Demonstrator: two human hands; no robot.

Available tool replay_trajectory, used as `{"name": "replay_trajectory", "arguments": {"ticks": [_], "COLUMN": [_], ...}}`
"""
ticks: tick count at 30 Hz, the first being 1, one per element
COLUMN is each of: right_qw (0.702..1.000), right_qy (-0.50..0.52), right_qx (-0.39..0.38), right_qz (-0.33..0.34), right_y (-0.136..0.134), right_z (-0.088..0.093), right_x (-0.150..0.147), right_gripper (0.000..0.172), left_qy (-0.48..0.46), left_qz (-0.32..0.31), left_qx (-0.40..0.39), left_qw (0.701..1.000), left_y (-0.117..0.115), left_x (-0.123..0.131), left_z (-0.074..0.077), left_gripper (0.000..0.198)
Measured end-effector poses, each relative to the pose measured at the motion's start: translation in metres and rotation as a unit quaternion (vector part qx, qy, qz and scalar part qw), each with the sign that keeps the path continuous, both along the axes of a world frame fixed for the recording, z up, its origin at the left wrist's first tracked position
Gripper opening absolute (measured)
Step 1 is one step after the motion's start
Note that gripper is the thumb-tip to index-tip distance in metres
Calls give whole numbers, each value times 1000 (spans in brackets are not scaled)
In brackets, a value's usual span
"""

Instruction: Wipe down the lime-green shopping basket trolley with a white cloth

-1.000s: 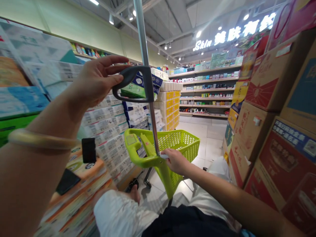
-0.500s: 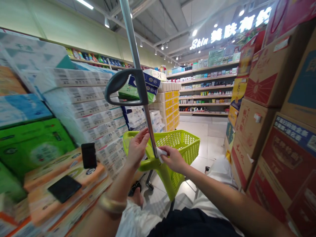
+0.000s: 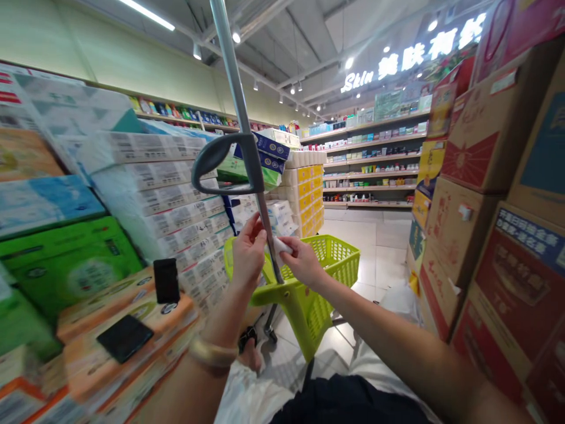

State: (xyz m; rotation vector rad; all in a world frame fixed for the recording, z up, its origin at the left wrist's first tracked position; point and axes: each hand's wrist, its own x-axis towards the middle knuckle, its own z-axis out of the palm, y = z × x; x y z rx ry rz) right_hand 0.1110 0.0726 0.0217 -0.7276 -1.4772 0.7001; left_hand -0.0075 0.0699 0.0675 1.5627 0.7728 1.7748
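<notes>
Pinching one white wad [image 3: 281, 245]: right hand [image 3: 304, 262]; left hand [image 3: 248, 256] half-curled beside one metal pole [image 3: 239, 100].

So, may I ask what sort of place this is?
Most likely a shop, perhaps a supermarket: it has a green shopping cart, long shelves lined with small products, and a lit sign reading "Skin".

The left forearm [image 3: 220, 324] is slanting steeply up, and the left hand [image 3: 248, 253] is holding its fingers [image 3: 249, 227] loosely curled; the right forearm [image 3: 375, 321] (the flatter of the two) is angling inward, the right hand [image 3: 302, 259] pinching at similar height.
</notes>
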Motion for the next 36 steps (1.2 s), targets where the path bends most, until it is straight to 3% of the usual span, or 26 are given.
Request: {"name": "replay_trajectory", "arguments": {"ticks": [4, 9, 14, 19, 22, 25, 28, 30, 36], "right_qw": [998, 979, 951, 953, 965, 969, 973, 974, 974], "right_qy": [-59, -197, -302, -289, -232, -208, -187, -181, -199], "right_qx": [-3, 12, 33, 24, -21, -26, -11, -3, 14], "right_qz": [-5, -50, -59, -90, -124, -127, -133, -137, -109], "right_y": [-1, 1, -2, -3, -7, -18, -32, -40, -52], "right_z": [-13, -31, -64, -67, -67, -71, -77, -80, -80], "right_x": [5, 11, 12, 8, 4, 2, 2, 4, 7], "right_gripper": [33, 38, 42, 29, 27, 23, 20, 19, 19], "left_qy": [35, 103, 184, 246, 373, 555, 644, 654, 633], "left_qz": [11, 20, 19, -6, 76, 231, 241, 249, 244], "left_qx": [-57, -96, -110, -97, -85, -89, -109, -106, -149], "left_qw": [998, 990, 977, 964, 921, 794, 717, 707, 720], "left_y": [3, 4, 6, 1, -15, -39, -57, -63, -59], "left_x": [0, -8, -17, -25, -27, -25, -19, -16, -18], "left_z": [-31, -55, -66, -64, -57, -52, -53, -55, -50], "left_gripper": [38, 39, 39, 35, 35, 36, 32, 34, 47]}}
